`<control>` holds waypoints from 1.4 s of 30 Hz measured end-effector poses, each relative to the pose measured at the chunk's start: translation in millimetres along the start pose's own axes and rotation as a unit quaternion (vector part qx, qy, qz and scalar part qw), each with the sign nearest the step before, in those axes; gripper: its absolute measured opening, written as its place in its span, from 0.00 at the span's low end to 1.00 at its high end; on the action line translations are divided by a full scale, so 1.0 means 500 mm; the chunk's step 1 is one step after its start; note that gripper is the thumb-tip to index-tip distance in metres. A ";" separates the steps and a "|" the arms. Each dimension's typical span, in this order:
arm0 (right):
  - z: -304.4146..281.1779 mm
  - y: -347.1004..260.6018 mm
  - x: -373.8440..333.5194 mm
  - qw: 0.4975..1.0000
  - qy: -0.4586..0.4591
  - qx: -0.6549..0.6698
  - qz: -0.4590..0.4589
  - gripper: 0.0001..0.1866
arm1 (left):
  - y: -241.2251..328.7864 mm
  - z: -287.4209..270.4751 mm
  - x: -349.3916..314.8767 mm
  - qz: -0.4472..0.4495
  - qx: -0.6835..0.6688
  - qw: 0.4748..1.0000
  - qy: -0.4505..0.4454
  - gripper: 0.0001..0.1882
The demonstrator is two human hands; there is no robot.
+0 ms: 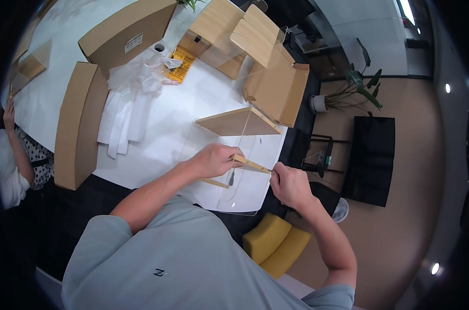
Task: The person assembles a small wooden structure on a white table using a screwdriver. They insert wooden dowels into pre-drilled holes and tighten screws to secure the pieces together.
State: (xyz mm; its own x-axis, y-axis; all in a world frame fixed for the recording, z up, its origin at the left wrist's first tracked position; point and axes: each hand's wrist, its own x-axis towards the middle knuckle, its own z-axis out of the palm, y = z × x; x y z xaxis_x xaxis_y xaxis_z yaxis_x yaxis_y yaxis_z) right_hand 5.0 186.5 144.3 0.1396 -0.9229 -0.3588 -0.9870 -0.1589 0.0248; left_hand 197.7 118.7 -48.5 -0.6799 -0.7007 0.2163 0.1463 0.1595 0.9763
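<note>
My left hand [213,160] is closed around the near end of a narrow light-wood board [252,164], with small marks along its edge. My right hand [292,187] is closed at the board's other end; a thin dark tip shows between its fingers and the wood, too small to name. A clear plastic panel [228,190] with rounded corners touches the board. Beyond my hands, a larger wooden board [237,123] stands on the white table [164,147], beside the clear sheet. Part of another wooden strip [213,182] shows below my left wrist.
Open cardboard boxes [79,126] stand at the left and a flatter cardboard box [275,90] at the far right. White plastic wrapping [128,98] and a yellow packet [181,64] lie between. Wooden panels [219,26] stand at the back. A yellow chair [275,243] is near my right arm. Another person's arm [18,147] shows at far left.
</note>
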 end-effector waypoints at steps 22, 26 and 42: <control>0.026 0.052 0.007 0.969 0.007 -0.149 -0.194 0.01 | -0.005 -0.002 -0.008 -0.020 0.008 0.999 -0.032 0.10; 0.021 0.053 0.010 0.963 -0.004 -0.170 -0.210 0.02 | -0.007 -0.003 -0.005 -0.017 0.011 0.999 -0.034 0.10; 0.069 0.019 0.017 0.967 -0.050 0.195 0.156 0.12 | -0.017 0.031 -0.006 -0.011 -0.044 0.999 0.019 0.08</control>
State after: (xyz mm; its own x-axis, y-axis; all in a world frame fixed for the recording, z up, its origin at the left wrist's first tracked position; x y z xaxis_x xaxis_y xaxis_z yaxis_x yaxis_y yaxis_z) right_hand -6.0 189.3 109.1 -0.1592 -0.8629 -0.4796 -0.9376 0.2843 -0.2004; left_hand 187.2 130.3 -57.6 -0.6565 -0.7292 0.1930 0.1952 0.0829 0.9773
